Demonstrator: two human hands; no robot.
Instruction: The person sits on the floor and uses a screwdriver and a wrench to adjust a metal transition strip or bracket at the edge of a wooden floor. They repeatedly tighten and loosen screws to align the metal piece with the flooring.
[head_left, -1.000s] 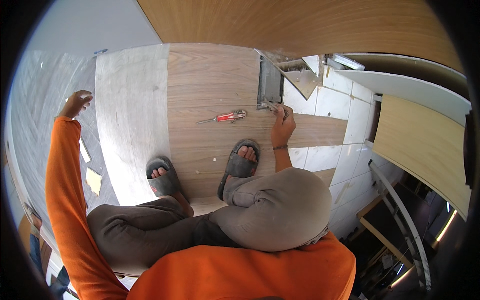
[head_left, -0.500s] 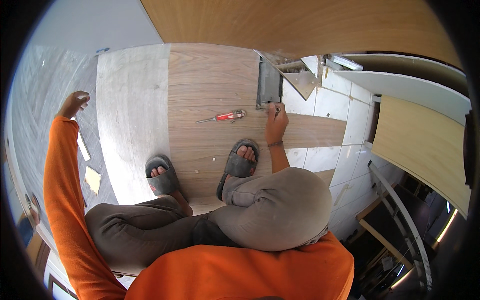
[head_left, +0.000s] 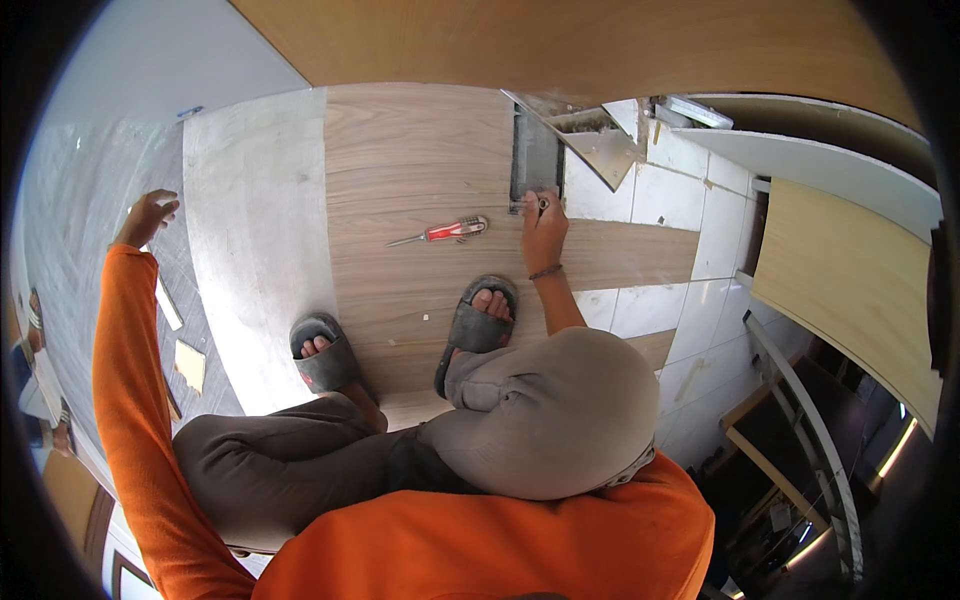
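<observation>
Our right hand (head_left: 545, 235) grips a ring-ended tool (head_left: 543, 204) at the grey floor recess (head_left: 540, 150), our loosely open left hand (head_left: 150, 216) probably balancing us.

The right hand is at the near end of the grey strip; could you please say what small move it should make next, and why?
I'd perhaps slide the right hand slightly along the near edge of the grey strip, since that hand holds a small metal piece there.

Seen from my remote post, no lettering, label or number is readable (a red mark (head_left: 308, 379) on one dark sandal (head_left: 335, 368) is too small).
</observation>
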